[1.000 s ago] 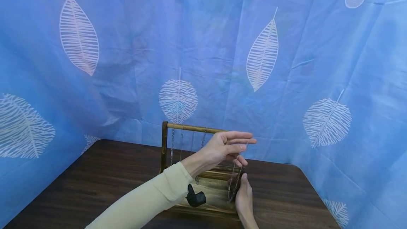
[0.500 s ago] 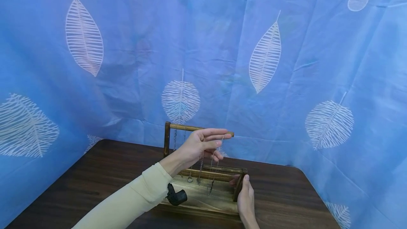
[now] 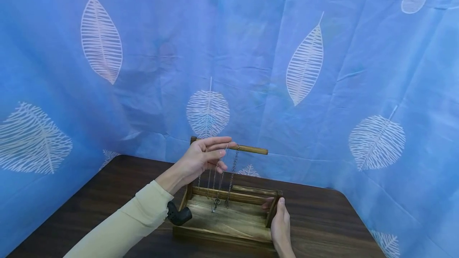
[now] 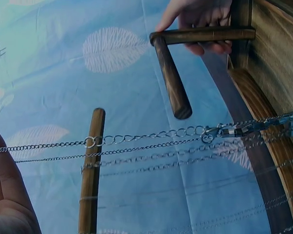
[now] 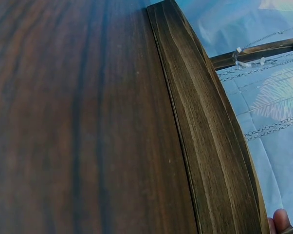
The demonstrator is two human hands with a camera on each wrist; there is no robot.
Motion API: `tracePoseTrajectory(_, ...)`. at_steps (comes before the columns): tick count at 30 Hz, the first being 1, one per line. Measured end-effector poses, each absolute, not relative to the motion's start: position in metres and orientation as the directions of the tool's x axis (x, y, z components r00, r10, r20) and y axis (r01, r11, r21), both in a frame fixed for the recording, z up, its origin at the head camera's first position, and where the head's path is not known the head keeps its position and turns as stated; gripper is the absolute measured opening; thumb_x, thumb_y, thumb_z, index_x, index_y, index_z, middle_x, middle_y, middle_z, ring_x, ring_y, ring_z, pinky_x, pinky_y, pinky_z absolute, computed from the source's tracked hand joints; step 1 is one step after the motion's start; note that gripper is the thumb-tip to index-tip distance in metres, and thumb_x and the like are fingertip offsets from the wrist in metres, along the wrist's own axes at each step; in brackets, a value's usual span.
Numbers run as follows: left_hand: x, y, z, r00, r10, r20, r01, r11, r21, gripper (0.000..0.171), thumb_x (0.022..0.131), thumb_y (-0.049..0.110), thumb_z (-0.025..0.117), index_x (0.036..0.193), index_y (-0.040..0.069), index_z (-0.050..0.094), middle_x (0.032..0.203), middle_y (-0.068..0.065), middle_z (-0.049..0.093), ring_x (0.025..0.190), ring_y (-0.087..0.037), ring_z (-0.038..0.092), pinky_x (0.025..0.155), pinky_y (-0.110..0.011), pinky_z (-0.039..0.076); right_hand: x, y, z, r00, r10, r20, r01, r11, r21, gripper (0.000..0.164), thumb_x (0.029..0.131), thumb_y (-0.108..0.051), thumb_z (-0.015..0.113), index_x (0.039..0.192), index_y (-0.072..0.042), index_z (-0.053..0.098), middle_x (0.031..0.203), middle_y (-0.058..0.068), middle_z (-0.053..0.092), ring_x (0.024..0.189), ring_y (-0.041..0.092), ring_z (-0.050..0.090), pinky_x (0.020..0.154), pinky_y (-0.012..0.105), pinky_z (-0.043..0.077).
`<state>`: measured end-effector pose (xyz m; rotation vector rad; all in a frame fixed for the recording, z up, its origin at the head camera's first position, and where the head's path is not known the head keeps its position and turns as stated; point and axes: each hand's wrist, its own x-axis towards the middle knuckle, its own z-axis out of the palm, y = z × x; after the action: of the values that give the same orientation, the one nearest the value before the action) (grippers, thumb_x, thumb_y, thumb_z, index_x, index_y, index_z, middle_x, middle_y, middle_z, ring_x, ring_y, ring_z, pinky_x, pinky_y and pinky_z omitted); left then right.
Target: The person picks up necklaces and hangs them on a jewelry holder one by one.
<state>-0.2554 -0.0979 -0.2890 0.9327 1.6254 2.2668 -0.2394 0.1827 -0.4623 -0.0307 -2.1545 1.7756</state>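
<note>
My left hand (image 3: 201, 158) is raised in front of the wooden bar of the jewelry stand, fingers mostly straight, and pinches a thin silver necklace (image 4: 44, 145). The chain drops from the fingers in front of the other necklaces; the exact pinch point is hidden. A thicker chain necklace (image 3: 234, 166) hangs from the bar (image 3: 252, 149) just right of the fingertips. Several finer chains hang behind the hand. My right hand (image 3: 281, 226) grips the right side post (image 3: 274, 210) of the stand, its thumb on the near face and its fingers behind.
The stand has a shallow wooden tray (image 3: 233, 220) below the bar, on a dark wood table (image 3: 315, 210). A short peg (image 4: 173, 83) sticks out from the right post. A blue curtain (image 3: 251, 59) with white leaf prints hangs behind. A black camera mount (image 3: 179, 215) sits at my left wrist.
My left hand has moved left along the bar with the necklace, away from the right post. The bar's right end and the thicker chain have come into sight. My right hand keeps its grip.
</note>
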Motion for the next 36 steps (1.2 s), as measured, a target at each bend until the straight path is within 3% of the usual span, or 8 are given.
tracePoseTrajectory(13,-0.263,-0.104,-0.288,-0.808,0.481,0.341,0.185,-0.343,0.921,0.048,0.101,0.005,0.061,0.148,0.006,0.051,0.143,-0.012,0.057,0.073,-0.018,0.073,0.07,-0.033,0.06,-0.239,0.185,-0.463,-0.942,0.228,0.248,-0.201,0.21,-0.957,0.069,0.111,-0.045,0.011,0.124,0.005,0.056,0.102,0.019,0.062,0.098,0.035,0.059,0.082,0.04,0.049)
tracePoseTrajectory(36,-0.299,-0.094,-0.292,-0.813,0.447,0.373,0.276,-0.267,0.923,0.045,0.102,0.007,0.061,0.146,0.008,0.053,0.141,-0.011,0.059,0.077,-0.018,0.072,0.079,-0.039,0.06,-0.238,0.181,-0.462,-0.942,0.236,0.236,-0.192,0.196,-0.962,0.07,0.11,-0.046,0.012,0.124,0.006,0.057,0.103,0.02,0.063,0.098,0.033,0.06,0.083,0.041,0.049)
